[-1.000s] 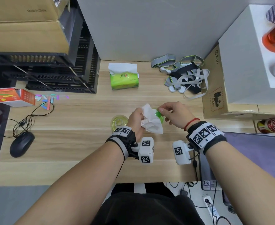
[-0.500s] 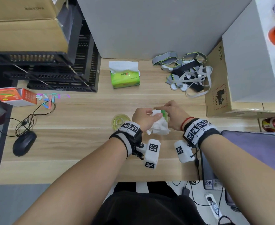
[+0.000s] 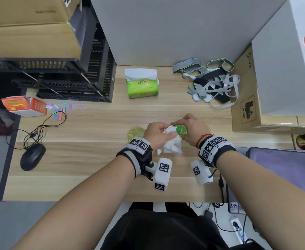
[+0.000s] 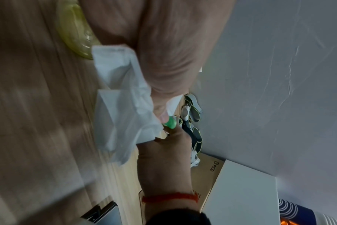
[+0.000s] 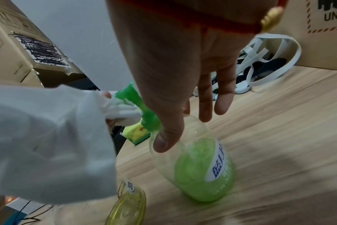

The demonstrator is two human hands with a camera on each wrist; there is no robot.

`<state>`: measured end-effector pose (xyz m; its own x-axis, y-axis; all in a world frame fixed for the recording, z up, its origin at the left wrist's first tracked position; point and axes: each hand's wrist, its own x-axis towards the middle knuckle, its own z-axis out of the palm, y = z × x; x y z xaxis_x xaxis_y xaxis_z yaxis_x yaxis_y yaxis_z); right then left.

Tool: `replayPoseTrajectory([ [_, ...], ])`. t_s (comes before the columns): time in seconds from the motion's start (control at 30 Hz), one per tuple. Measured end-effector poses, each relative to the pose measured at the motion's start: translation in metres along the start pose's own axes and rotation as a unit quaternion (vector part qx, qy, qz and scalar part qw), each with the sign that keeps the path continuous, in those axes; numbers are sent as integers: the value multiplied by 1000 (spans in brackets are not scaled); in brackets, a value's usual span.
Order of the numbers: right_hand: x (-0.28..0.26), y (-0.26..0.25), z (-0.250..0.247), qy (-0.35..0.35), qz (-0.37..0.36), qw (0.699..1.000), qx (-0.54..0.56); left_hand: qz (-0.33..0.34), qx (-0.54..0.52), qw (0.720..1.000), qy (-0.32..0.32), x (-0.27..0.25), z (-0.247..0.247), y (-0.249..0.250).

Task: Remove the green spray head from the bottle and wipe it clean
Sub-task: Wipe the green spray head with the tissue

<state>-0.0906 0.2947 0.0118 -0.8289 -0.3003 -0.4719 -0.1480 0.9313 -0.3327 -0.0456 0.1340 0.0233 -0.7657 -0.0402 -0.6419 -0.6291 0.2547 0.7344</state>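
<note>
Since 1 s ago the hands closed together and dropped toward the desk. The right hand (image 5: pixel 175 85) pins the clear bottle of green liquid (image 5: pixel 200 167) by thumb at the neck, other fingers straight. The green plastic spray head (image 5: pixel 137 103) sits on the bottle w/ the left hand (image 3: pixel 157 136) pinching the crumpled white tissue (image 3: pixel 171 147) against it. So wiping's underway, the head looks not yet off. Pale wood desk (image 3: pixel 94 159); green tissue pack (image 3: pixel 141 85) beyond the hands, black mouse (image 3: pixel 32 156) far left.
</note>
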Motion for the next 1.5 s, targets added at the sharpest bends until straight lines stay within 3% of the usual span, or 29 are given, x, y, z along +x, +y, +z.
replayPoseTrajectory([
  [0.2,8,6,-7,-7,25,999,23,-7,46,999,17,-8,-18,-16],
  [0.37,8,5,-7,-9,27,999,23,6,-16,997,74,-11,-19,-7],
  [0.47,7,5,-3,0,29,1000,10,-14,-121,991,48,-8,-5,16],
  [0.57,6,4,-2,1,30,1000,-7,-22,-152,988,-10,-7,9,31],
  [0.63,7,4,-3,-4,31,999,-20,-9,-116,992,-57,-8,14,30],
  [0.7,8,4,-3,-1,33,999,-25,24,8,996,-82,-8,13,25],
  [0.8,8,5,-1,7,32,999,-16,55,143,988,-28,-8,11,17],
  [0.9,8,6,0,1,31,999,-15,69,136,988,12,-8,17,18],
  [1.3,11,5,-6,-11,30,999,4,32,142,989,0,-16,-3,7],
  [1.43,9,-1,-14,-39,23,999,3,51,108,993,19,-39,-24,-6],
  [1.5,10,-4,-25,-90,20,995,-33,64,86,994,40,-48,-30,-5],
])
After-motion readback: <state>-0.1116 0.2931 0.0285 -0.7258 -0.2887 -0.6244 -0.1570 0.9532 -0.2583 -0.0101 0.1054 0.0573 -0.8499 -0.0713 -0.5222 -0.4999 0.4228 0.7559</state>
